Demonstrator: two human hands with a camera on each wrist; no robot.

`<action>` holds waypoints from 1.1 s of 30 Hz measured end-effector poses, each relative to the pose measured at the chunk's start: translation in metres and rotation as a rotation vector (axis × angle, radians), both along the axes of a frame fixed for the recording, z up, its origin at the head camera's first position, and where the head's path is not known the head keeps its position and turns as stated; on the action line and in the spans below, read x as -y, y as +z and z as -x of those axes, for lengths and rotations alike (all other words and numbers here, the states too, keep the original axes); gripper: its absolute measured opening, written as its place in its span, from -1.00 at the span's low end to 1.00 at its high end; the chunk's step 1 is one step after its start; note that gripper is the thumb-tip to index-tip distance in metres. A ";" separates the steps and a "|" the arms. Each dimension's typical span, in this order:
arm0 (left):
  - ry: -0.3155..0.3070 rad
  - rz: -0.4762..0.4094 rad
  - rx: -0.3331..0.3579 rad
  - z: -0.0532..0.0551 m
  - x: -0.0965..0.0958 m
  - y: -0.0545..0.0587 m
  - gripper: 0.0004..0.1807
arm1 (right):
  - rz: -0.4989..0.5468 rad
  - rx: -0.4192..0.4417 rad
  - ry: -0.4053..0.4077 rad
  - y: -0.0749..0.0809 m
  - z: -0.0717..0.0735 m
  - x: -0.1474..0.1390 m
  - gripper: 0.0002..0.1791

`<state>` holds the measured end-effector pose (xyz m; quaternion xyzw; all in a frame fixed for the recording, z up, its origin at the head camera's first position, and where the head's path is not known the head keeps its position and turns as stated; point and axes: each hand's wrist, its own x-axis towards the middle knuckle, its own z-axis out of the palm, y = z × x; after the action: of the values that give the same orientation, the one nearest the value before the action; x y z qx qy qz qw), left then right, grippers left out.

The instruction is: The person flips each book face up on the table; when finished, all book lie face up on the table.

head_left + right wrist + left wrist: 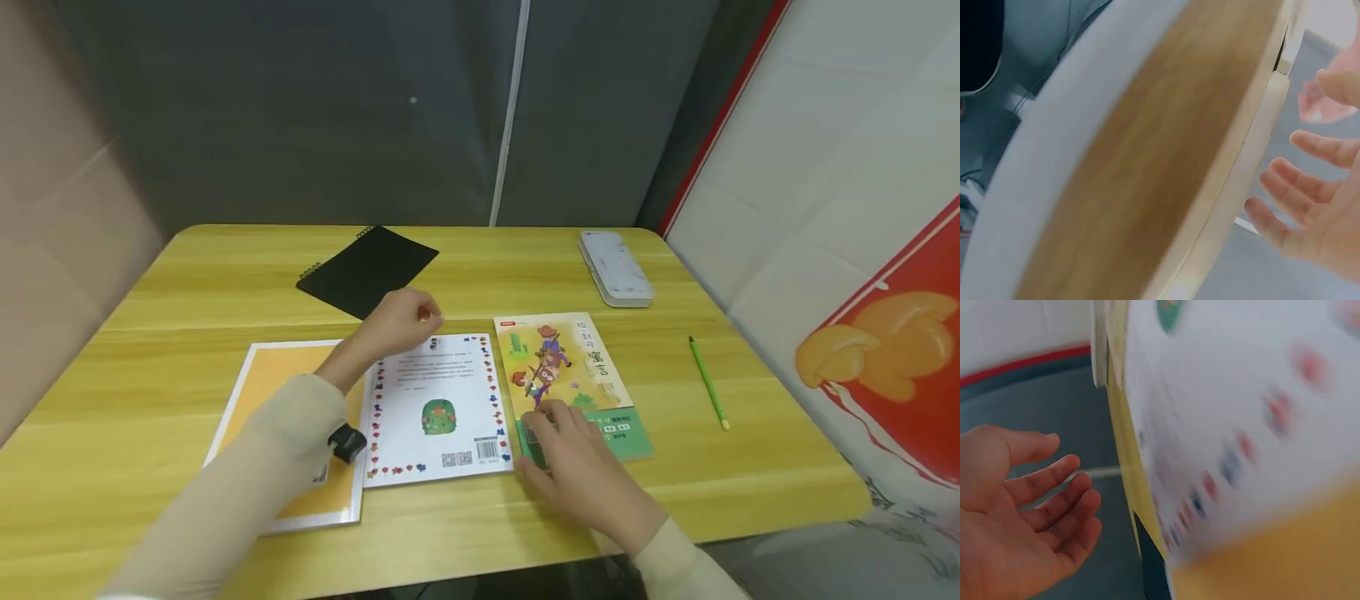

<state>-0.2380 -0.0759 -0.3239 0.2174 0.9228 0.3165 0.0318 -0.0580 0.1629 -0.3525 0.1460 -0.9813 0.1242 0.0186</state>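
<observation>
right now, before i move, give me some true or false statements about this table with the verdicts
1. The green pencil lies right of the illustrated book. True.
2. The black spiral notebook covers the illustrated book. False: the black spiral notebook lies apart from it.
3. The white book lies between the yellow book and the illustrated book. True.
4. The left hand grips the green pencil. False: the left hand holds nothing visible.

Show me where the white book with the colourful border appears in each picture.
Head: the white book lies just below the middle, between the orange book and the yellow-and-green book.
Left wrist: large and blurred, across the upper right.
Right wrist: I can't make it out there.
Shared landmark: the wooden table, in all three views.
</observation>
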 end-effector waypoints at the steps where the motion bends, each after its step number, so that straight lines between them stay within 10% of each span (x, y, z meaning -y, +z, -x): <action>1: 0.012 0.019 -0.005 -0.002 0.011 -0.002 -0.73 | 0.017 -0.006 0.012 0.000 0.002 0.001 -0.41; 17: 0.030 0.180 0.035 -0.013 0.074 -0.022 -0.51 | 0.009 0.156 0.056 -0.002 0.023 0.017 0.12; 23: -0.003 0.315 0.029 -0.010 0.073 -0.026 -0.49 | 0.032 0.164 0.089 -0.007 0.023 0.015 0.06; 33: 0.044 0.297 0.035 -0.002 0.063 -0.027 -0.57 | 0.026 0.142 0.088 -0.009 0.024 0.015 -0.03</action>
<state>-0.2358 -0.1384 -0.3506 0.1846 0.9633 0.1808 0.0729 -0.0817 0.1482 -0.3617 0.1795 -0.9711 0.1478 -0.0548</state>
